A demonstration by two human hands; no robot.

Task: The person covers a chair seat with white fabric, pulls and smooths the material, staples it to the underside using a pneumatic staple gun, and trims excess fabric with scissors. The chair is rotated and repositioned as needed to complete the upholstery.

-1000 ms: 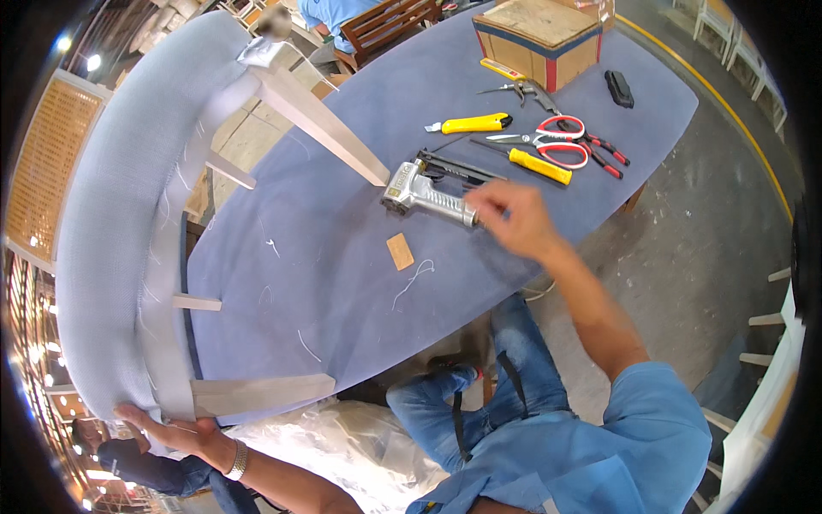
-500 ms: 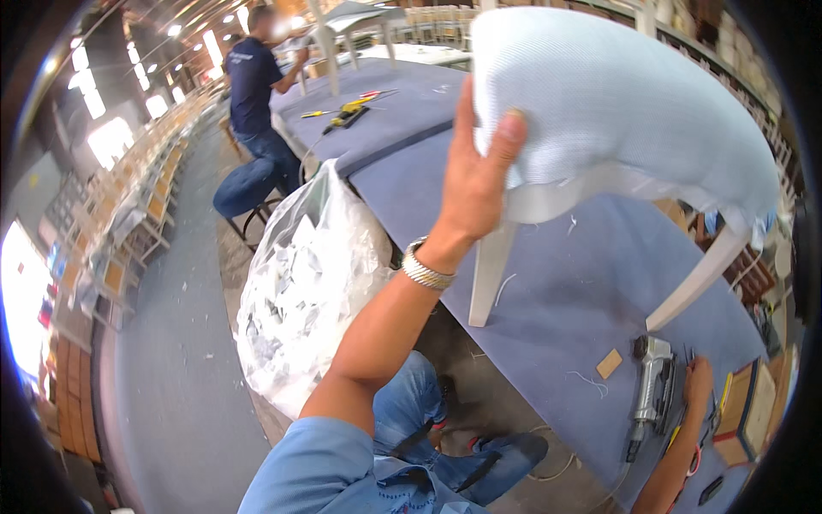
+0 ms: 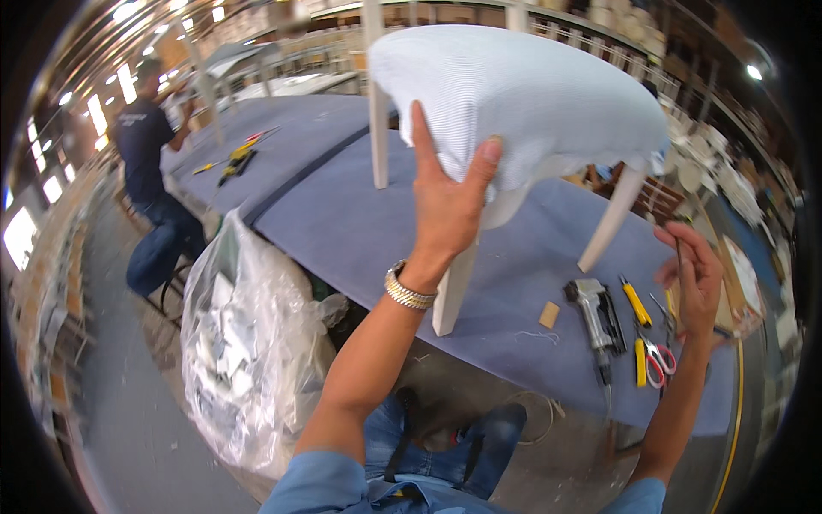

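Note:
A white-framed chair with a pale blue ribbed fabric seat (image 3: 548, 94) stands on the blue-grey covered table (image 3: 342, 223). My left hand (image 3: 449, 206) grips the seat's near corner, index finger up one side and thumb pressed on the other; its remaining fingers are partly hidden. Raised above the table's right side, my right hand (image 3: 698, 278) has its fingers closed on a thin dark tool (image 3: 682, 257), whose kind I cannot make out. Below and beside that hand lie a grey air stapler (image 3: 591, 313), a yellow-handled tool (image 3: 635, 300) and red-handled scissors (image 3: 658, 364).
A clear plastic bag of white scraps (image 3: 248, 343) stands left of the table. A small tan piece (image 3: 549, 314) and loose threads lie near the front edge. Yellow tools (image 3: 238, 161) rest on the far table. A person in a dark shirt (image 3: 145, 141) works beyond, near a blue stool (image 3: 154, 261).
My right hand has risen from the tools on the table, now with a thin dark tool in its fingers. My left hand stays on the seat corner. The view has swung right.

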